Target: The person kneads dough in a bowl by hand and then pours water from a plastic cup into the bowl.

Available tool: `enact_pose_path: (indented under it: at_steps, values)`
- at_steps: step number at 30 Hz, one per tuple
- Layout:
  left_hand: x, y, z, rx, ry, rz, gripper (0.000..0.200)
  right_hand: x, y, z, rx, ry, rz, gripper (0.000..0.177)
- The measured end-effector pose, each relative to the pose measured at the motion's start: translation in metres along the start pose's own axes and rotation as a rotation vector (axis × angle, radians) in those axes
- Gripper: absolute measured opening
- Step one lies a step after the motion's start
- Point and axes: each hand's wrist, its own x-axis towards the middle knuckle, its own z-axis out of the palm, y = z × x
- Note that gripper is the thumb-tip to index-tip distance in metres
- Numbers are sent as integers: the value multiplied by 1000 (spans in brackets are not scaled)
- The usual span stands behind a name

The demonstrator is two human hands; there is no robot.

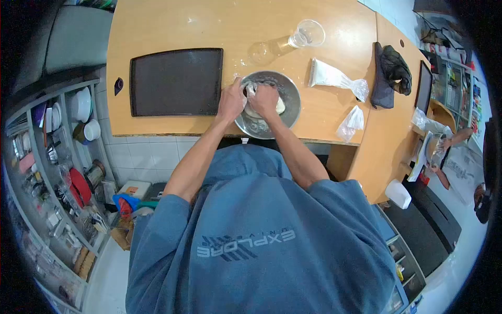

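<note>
One wooden counter [235, 31]; metal mixing bowl [296, 102] at near edge. Inside bowl: dough [281, 107], directly under right hand [264, 98], nearer of two; long axis hidden. Left hand [231, 100] at bowl's left rim. Both hands' fingers bent; whether gripping, cannot tell.

Near desk [172, 26] with one metal bowl [293, 94], one dough lump [281, 106], one baking tray [177, 82], one clear cup [311, 33], two plastic bags [334, 76] [351, 124]
</note>
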Motion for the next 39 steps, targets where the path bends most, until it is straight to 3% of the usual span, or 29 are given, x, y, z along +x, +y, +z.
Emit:
enact_pose_path:
  at_steps: [2,5,6,9,12,15,18,21,24,27,33,39]
  values:
    - [0,-4,3,7,-2,-22,15,1,19,-5,234,-134,-28,45]
    - [1,-2,-2,3,28,-4,16,-18,24,-29,83,-176,-309,61]
    - [2,4,-8,1,4,-45,17,-23,19,-40,62,-308,-270,71]
    - [7,-5,-9,33,-11,-59,17,-42,20,-59,-53,-204,-458,71]
    - [8,-11,-8,103,13,45,16,-44,15,-81,136,-191,-338,70]
    - [0,1,-11,16,7,-9,16,-48,9,-99,303,-33,-246,65]
    - [1,-2,-4,36,5,-38,18,-45,12,-87,248,13,-251,61]
    - [-3,1,-2,44,33,-8,18,-55,-3,-88,9,193,-272,61]
    - [-4,0,0,-5,36,8,18,-52,5,-73,227,-33,-149,61]
    - [-3,-1,2,20,16,-3,17,-50,11,-69,184,-48,-240,61]
    - [-5,1,1,-18,-34,-31,12,-58,7,-81,101,161,-265,59]
    - [-4,2,6,-5,0,-51,11,-57,7,-61,156,145,-217,52]
